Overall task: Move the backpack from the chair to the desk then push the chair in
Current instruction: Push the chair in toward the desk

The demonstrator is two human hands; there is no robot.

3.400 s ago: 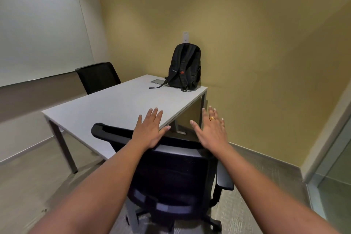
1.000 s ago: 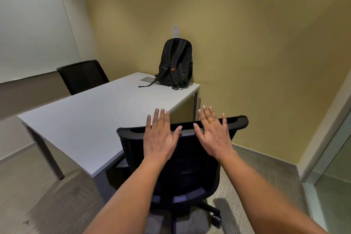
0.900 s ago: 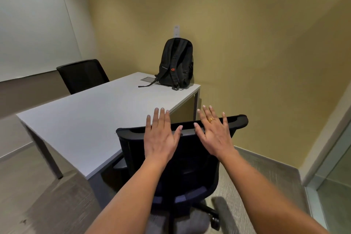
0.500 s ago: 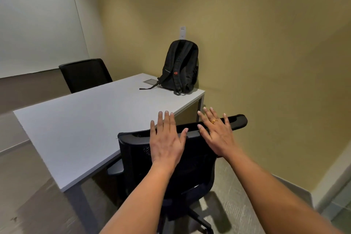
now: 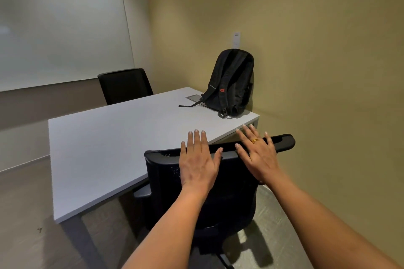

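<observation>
**A:** What have you got in front of you?

**B:** The biggest thing I see is the white desk (image 5: 122,150), running from lower left up toward the yellow wall. My chair (image 5: 218,194), black with a mesh back, stands at its near long edge, with its armrest tucked under the top.

**A:** And the backpack?

**B:** The backpack (image 5: 231,82) is on the desk's far right corner, upright, leaning against the wall, with one strap trailing across the top. A second black chair (image 5: 124,85) sits at the far side.

**A:** Your hands?

**B:** Both lie flat on the top of the chair's backrest. My left hand (image 5: 199,164) is spread wide, palm down, fingers straight over the top rail and gripping nothing. My right hand (image 5: 259,159) is the same: splayed and pressed against the rail, not curled around it. It wears a gold ring (image 5: 254,141).
</observation>
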